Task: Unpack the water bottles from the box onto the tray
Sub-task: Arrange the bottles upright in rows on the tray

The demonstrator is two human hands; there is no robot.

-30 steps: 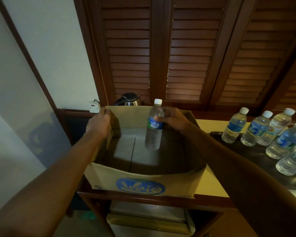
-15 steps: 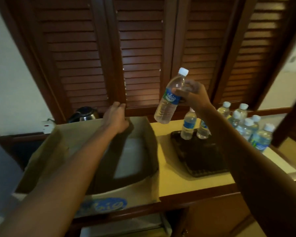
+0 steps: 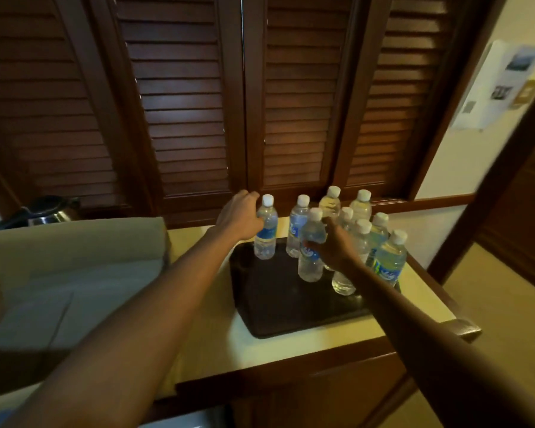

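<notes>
With my right hand (image 3: pixel 331 248) fingers curled around the water bottle (image 3: pixel 311 251) at mid-frame, I should seat it flat on the tray (image 3: pixel 278 307) while my left hand (image 3: pixel 240 217) fingers steady the leftmost bottle (image 3: pixel 266 231).

Bottles (image 3: pixel 311 253) clear glossy plastic, white caps. Tray (image 3: pixel 278 307) dark, slight sheen. Box (image 3: pixel 74 242) matt cardboard. Shutters (image 3: pixel 183 103) varnished wood. Kettle (image 3: pixel 48 210) shiny metal.

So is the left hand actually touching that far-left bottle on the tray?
Touching. The head view shows the left hand wrapped against the far-left bottle, fingers overlapping its shoulder with no gap.
</notes>
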